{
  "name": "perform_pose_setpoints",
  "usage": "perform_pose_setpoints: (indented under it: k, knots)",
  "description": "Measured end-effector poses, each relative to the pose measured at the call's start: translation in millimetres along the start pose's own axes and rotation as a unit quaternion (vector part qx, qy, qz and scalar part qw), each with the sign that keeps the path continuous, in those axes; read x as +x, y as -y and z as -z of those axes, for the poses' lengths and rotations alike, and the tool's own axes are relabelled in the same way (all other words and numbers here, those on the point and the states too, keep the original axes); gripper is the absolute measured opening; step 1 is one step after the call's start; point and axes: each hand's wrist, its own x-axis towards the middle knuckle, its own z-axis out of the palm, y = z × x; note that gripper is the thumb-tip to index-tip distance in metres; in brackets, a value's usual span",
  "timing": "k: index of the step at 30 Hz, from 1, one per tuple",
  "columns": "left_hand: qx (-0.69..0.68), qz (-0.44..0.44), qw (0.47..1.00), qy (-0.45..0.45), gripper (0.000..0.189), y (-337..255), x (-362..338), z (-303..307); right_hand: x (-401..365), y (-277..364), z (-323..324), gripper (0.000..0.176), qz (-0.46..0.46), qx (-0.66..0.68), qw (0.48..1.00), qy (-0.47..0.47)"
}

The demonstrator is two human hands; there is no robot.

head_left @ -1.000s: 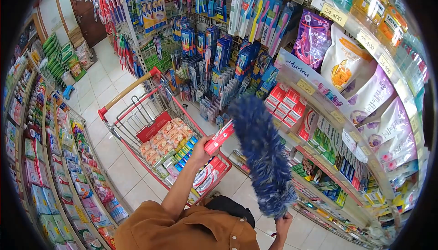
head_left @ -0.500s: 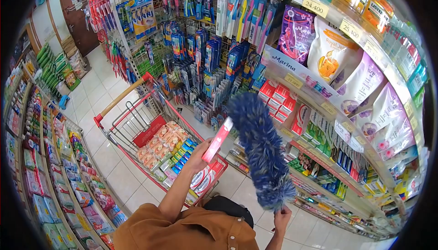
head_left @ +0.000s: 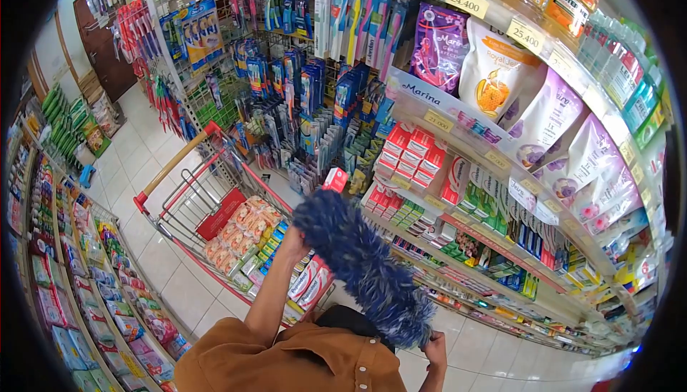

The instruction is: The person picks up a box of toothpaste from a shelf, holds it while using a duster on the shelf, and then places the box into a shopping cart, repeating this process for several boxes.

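My left hand is closed around a narrow red-and-white toothpaste box. Only the box's upper end shows, because the blue fluffy duster covers the rest along with my fingertips. At the lower right, my right hand grips the duster at its base. The duster slants up and left from there, its head lying over the box and close to my left hand. Beneath my left arm stands a shopping cart carrying packs of food, small coloured boxes and Pepsodent toothpaste boxes.
Shelves on the right hold stacked red-and-white toothpaste boxes, Marina pouches and mouthwash bottles. Toothbrush packs hang on a rack ahead. Another packed shelf lines the left side of the tiled aisle.
The duster head has swung left and down over the toothpaste box, hiding most of it. My left hand has shifted slightly left, and my view has turned a little.
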Motion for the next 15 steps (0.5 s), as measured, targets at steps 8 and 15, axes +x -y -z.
perform_pose_setpoints:
  k: [8,15]
  knots:
    - [0.030,0.065,0.993,0.093,0.037,3.5,-10.3,-37.4,21.2,31.9,-13.7,0.021,0.080,-0.027,0.987,-0.135]
    - [0.050,-0.019,0.998,-0.040,0.020,3.0,12.3,-32.7,1.1,50.2,8.5,0.019,0.068,-0.018,0.995,-0.074]
